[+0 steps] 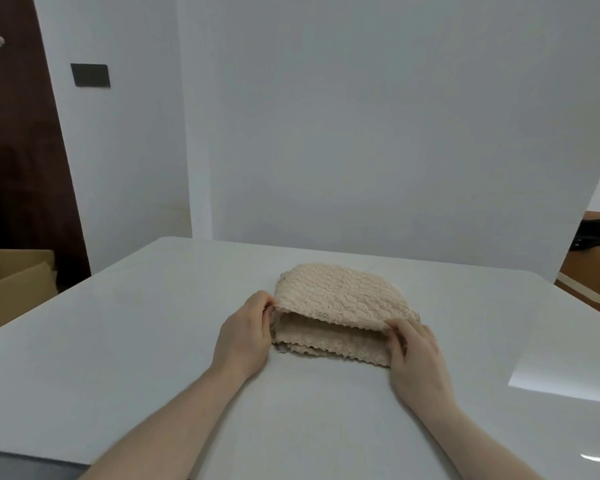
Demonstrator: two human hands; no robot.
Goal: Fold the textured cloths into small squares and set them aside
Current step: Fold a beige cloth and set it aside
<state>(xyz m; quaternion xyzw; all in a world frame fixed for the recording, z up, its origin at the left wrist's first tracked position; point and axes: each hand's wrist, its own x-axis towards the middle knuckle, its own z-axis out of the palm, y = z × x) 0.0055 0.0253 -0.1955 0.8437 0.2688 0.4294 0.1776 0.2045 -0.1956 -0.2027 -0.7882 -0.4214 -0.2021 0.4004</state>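
both hands pinching the beige textured cloth [340, 299]

left hand [246, 334] and right hand [414, 358] are gripping the upper layer's near corners, the folded cloth lying on the white counter [118, 341].

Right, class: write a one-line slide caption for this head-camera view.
Both hands, left hand and right hand, pinch the upper layer of a beige textured cloth on a white table.

You can read no text, label, brand or number anywhere here; neither the beige textured cloth [340, 299], the cardboard box [14, 285] nor the dark wall plate [90, 75] shows legible writing.
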